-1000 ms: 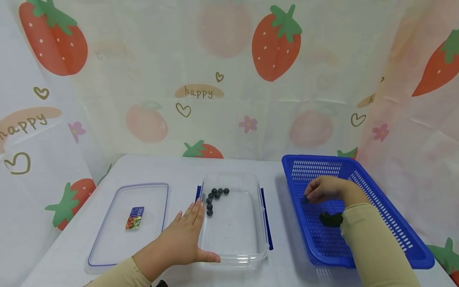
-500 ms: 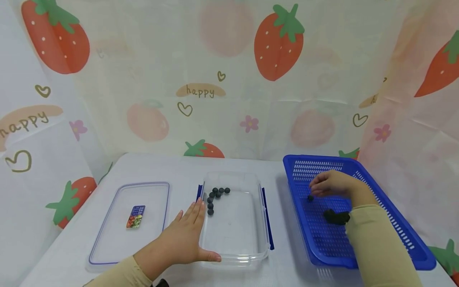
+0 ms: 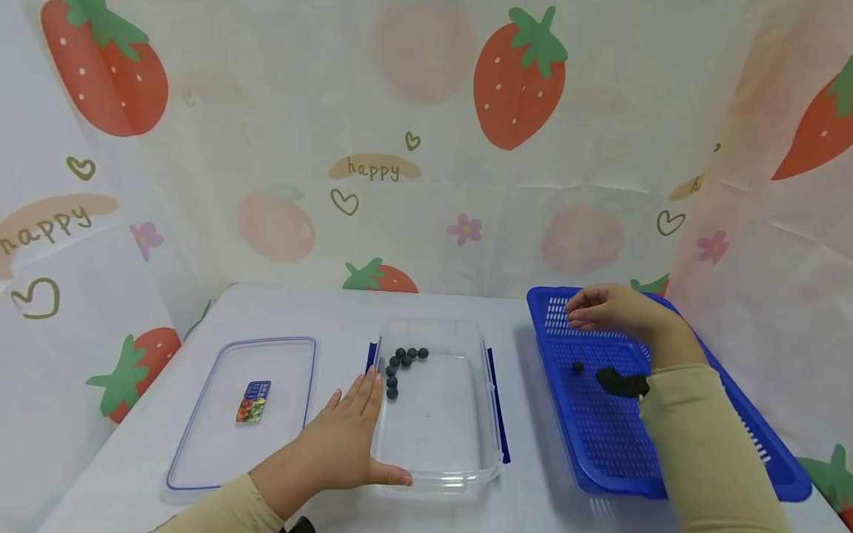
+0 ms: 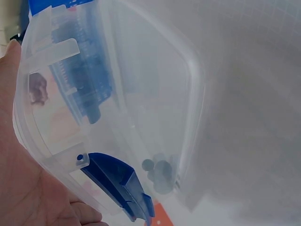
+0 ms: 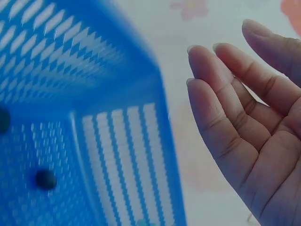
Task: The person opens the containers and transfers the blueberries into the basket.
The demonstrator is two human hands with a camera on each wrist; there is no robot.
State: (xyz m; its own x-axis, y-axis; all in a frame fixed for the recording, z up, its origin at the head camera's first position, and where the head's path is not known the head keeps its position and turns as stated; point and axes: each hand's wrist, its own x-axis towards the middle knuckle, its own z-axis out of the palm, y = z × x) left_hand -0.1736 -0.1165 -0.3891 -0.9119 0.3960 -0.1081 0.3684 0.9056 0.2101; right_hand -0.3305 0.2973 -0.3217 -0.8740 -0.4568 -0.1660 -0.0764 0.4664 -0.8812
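1. The right hand (image 3: pixel 620 311) hangs over the upper end of the blue basket (image 3: pixel 609 444), at right in the head view; its fingers are loosely bent, with the thumb apart in the right wrist view, pinching nothing.
2. The left hand (image 3: pixel 343 444) lies along the left side of the clear container (image 3: pixel 440 429), lower centre of the head view, fingers straight, thumb spread along the near end, touching it.
3. A single dark ball (image 3: pixel 577 366) sits on the basket floor, below the right fingertips and apart from them; more dark balls (image 3: pixel 392 382) form a bent row in the container's upper left.
4. Half a second ago the right fingertips were just above that single ball; now the hand is higher in the frame. The left hand has stayed put.
5. A black shape (image 3: pixel 623 383) beside the right cuff is hard to make out. In the left wrist view, the container's balls blur through plastic.
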